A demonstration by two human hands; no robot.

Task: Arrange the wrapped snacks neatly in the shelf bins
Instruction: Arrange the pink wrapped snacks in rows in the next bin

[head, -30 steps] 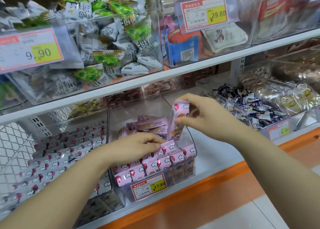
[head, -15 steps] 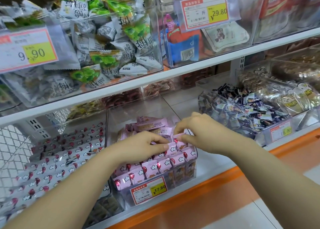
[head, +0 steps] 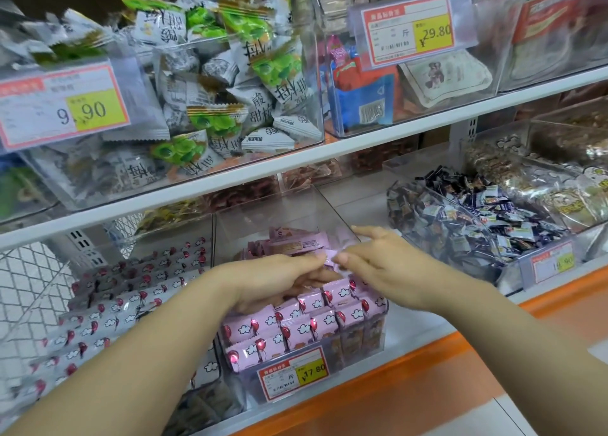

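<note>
A clear shelf bin point(head: 375, 333) on the lower shelf holds pink wrapped snacks point(head: 306, 317) standing in rows at its front, with more lying loose behind point(head: 296, 243). My left hand point(head: 279, 277) lies palm-down over the middle rows, fingers curled onto the packets. My right hand point(head: 378, 261) reaches in from the right, its thumb and fingers pinching the edge of one pink wrapped snack point(head: 330, 258) where the two hands meet.
White wrapped snacks with red balloons point(head: 125, 300) fill the bin to the left. A bin of dark small candies point(head: 477, 218) stands to the right. Green-and-white packets point(head: 214, 83) fill the upper shelf. A price tag point(head: 292, 374) hangs on the pink bin.
My right hand brought the raised pink snack down into the bin, beside my left hand. My left hand stayed on the rows, shifting slightly.
</note>
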